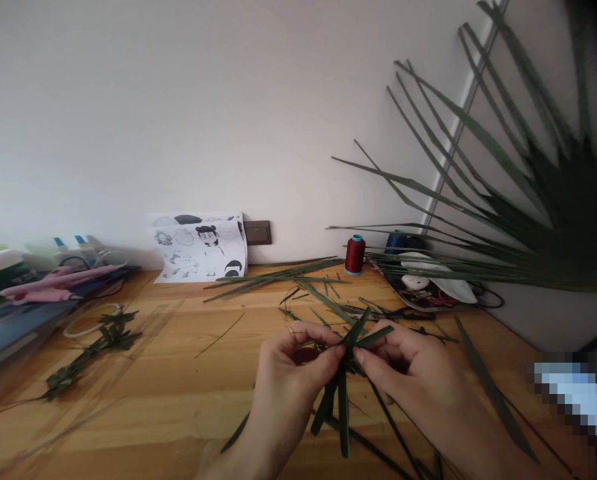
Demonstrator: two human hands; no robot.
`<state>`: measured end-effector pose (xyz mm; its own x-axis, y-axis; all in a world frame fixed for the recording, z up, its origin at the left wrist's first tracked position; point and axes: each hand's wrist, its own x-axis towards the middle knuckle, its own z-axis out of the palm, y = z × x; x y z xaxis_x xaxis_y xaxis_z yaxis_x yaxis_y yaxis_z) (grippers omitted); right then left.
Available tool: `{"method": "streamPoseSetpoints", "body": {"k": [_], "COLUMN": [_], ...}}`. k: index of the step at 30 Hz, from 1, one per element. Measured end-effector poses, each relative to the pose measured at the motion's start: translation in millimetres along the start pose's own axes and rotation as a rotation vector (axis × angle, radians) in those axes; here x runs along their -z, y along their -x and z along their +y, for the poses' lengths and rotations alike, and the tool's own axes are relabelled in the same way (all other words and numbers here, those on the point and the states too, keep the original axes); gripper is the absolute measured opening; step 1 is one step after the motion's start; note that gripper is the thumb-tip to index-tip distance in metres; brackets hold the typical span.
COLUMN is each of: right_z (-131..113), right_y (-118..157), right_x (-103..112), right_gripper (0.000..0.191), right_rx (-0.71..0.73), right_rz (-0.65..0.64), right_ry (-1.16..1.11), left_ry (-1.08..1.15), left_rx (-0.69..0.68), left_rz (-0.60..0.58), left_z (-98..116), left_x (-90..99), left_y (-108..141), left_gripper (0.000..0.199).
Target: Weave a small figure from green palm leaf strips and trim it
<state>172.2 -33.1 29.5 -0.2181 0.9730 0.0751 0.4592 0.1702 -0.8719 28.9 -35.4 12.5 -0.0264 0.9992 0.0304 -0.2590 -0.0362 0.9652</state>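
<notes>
Pinching green leaf strips [346, 373], left hand [291, 373] and right hand [408, 370], fingertips meeting above wooden table [153, 400]

Wall: plain white wall [178, 100], evenly lit, fills the top half from 9 to 1 o'clock.
Corner: a pale strip [458, 127] runs slanted at 2 o'clock.
Socket: dark wall plate [257, 233] low on the wall at 12 o'clock.
Surface: warm wooden surface [153, 400] with visible plank grain, spanning 3 to 9 o'clock.
Light: soft, diffuse daylight, with faint shadows.
</notes>
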Motion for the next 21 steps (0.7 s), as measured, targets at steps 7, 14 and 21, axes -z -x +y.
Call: {"method": "streamPoseSetpoints", "body": {"k": [7, 14, 21], "right_z": [7.3, 11.5, 12.9], "right_y": [0.5, 1.3, 0.4], "right_x": [-2.9, -5.8, -4.9], "right_gripper": [0.015, 0.015, 0.015], "right_rx": [0.045, 0.027, 0.023], "right_rz": [0.037, 0.040, 0.056], "right_ry": [0.004, 0.015, 0.021], "left_ry": [-0.117, -0.146, -0.107], "left_rx": [-0.156, -0.208, -0.131], "left_rz": [0.023, -0.009, -0.033], "left_z": [-5.2, -5.0, -5.1], "left_x": [1.9, 2.4, 2.5], "left_y": [-0.7, -0.6, -2.0], "left_gripper": [0.003, 0.003, 0.003]}}
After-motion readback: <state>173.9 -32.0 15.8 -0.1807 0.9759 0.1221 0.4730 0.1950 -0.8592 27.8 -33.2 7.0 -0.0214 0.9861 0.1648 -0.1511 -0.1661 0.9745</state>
